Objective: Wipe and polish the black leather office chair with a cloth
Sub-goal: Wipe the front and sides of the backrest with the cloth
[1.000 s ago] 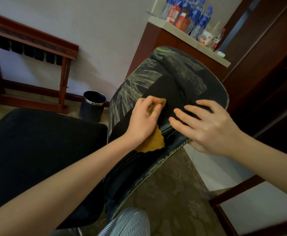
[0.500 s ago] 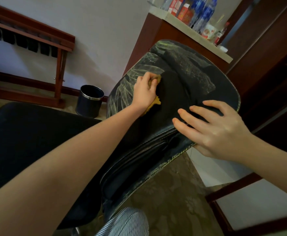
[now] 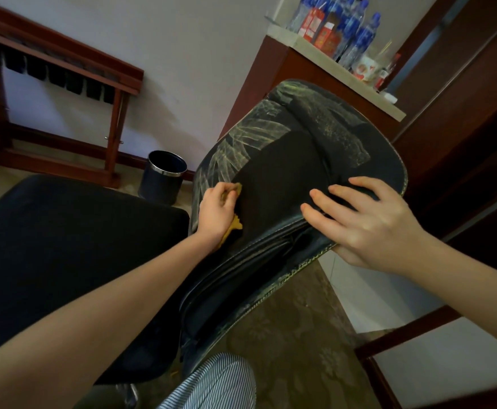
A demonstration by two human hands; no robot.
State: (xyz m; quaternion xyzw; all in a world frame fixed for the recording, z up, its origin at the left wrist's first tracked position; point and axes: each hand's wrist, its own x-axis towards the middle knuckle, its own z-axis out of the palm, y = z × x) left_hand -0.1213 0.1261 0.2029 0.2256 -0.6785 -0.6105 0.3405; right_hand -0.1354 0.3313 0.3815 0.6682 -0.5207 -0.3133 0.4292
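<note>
The black leather chair back (image 3: 288,172) tilts toward me, worn and streaked with pale scratch marks near its top and left edge. My left hand (image 3: 216,212) grips a yellow cloth (image 3: 235,225) and presses it on the left side of the backrest. My right hand (image 3: 368,224) lies with straight fingers over the right edge of the backrest, just above a stitched seam. The black seat (image 3: 64,246) spreads out at lower left.
A dark round waste bin (image 3: 163,177) stands on the floor behind the chair by the wall. A wooden rack (image 3: 55,93) is at the left. A wooden cabinet (image 3: 309,78) with bottles and boxes stands behind the chair. Patterned carpet (image 3: 294,349) is below.
My left hand with the cloth has moved down and left across the backrest from its higher spot half a second ago. My right hand stays on the right edge.
</note>
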